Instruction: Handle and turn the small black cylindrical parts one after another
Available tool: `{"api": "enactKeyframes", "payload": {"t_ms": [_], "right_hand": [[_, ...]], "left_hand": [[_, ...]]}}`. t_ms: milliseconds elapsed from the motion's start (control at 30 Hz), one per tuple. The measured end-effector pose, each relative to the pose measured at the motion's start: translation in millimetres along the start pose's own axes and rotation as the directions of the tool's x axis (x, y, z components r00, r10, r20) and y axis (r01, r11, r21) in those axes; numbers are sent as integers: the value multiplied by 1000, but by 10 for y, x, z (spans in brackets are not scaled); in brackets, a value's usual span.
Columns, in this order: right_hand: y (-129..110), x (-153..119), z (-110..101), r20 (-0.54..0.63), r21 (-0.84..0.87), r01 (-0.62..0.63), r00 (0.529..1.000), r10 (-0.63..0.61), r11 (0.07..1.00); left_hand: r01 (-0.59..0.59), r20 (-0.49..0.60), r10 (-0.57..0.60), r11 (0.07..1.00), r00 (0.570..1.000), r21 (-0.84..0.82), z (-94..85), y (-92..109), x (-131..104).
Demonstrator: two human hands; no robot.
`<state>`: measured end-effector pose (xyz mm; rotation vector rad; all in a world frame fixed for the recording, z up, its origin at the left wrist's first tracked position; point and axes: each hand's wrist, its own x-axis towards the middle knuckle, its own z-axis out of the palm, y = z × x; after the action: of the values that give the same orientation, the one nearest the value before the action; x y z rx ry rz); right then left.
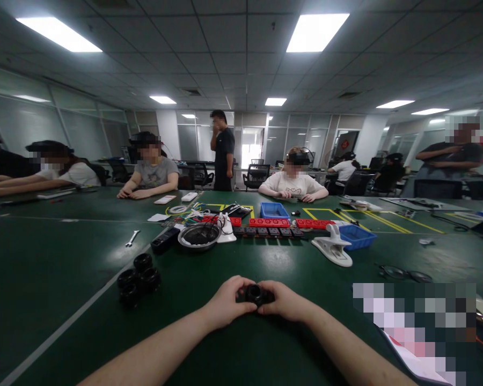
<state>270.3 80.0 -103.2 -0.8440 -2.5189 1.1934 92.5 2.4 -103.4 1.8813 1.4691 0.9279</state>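
At the table [193, 356], a black part [254, 294] is pinched in the fingertips of the left hand [229, 304] and right hand [285, 302]; similar parts [149, 279] are grouped leftward, their completion indeterminable.

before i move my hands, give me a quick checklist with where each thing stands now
1. Left hand on the black part: ok
2. Right hand on the same part: ok
3. Part's sides uncovered: not ok, fingers hide them
4. Grip firm: cannot tell
5. Black round pieces apart from both hands: ok, they sit beyond the left forearm
6. Wrench apart from both hands: ok
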Motion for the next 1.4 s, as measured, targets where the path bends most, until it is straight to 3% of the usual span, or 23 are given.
{"api": "enactKeyframes", "payload": {"t_ms": [200, 467, 567, 733, 900, 1033, 1233, 1333, 1400], "right_hand": [[-20, -3, 27, -28, -62, -14, 1000, 12, 998], [-31, 57, 279, -328, -273, -185, 940, 89, 944], [-76, 20, 261, -299, -291, -141, 953, 49, 946], [-76, -45, 79, -123, -239, 35, 990, -66, 970], [-10, -35, -4, -20, -155, 66, 997, -70, 986], [24, -6, 73, -78, -153, -15, 997, 4, 988], [-65, 28, 281, -329, -272, -177, 941, 81, 946], [-103, 14, 295, -358, -300, -165, 932, 49, 940], [-93, -2, 242, -292, -219, -75, 956, 7, 973]], "left_hand": [[-4, -7, 4, 1000, 1000, -1, 25, -2, 1], [42, -127, -38, 999, 991, 26, 111, -27, -2], [21, -111, -17, 999, 994, 34, 86, -24, -5], [-32, -35, 33, 999, 999, 41, 24, -6, -11], [-27, 30, 26, 999, 999, 35, -9, 13, -25], [-11, -1, 11, 1000, 1000, 27, 24, 24, -30], [76, -135, -71, 997, 988, 33, 117, 2, -24], [73, -137, -68, 997, 988, 31, 102, -2, -24], [51, -115, -47, 998, 992, 29, 69, 2, -24]]}}
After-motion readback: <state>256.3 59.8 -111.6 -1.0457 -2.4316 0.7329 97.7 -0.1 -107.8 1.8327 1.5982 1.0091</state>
